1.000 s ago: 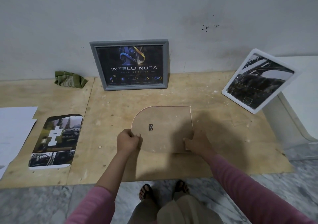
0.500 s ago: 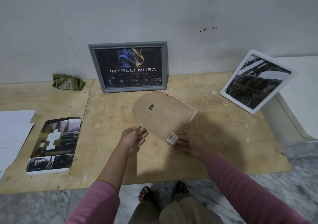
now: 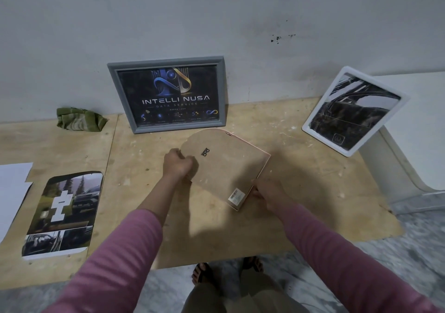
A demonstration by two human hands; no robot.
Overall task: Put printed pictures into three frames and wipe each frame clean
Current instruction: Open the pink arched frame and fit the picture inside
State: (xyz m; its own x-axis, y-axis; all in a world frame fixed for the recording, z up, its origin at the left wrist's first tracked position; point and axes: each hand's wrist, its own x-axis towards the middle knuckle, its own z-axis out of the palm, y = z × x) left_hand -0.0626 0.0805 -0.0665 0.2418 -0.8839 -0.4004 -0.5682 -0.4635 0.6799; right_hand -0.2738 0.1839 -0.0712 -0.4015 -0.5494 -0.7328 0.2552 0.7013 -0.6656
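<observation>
On the plywood board (image 3: 301, 192), both hands, left (image 3: 178, 166) and right (image 3: 267, 192), grip the face-down arched frame (image 3: 224, 168).

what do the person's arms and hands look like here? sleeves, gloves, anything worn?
Both arms wear long pink sleeves that end at the wrists. The left hand and right hand are bare: no gloves, and no rings, watch or bracelets visible from this head view. No markings or prints show on the sleeve fabric.
</observation>
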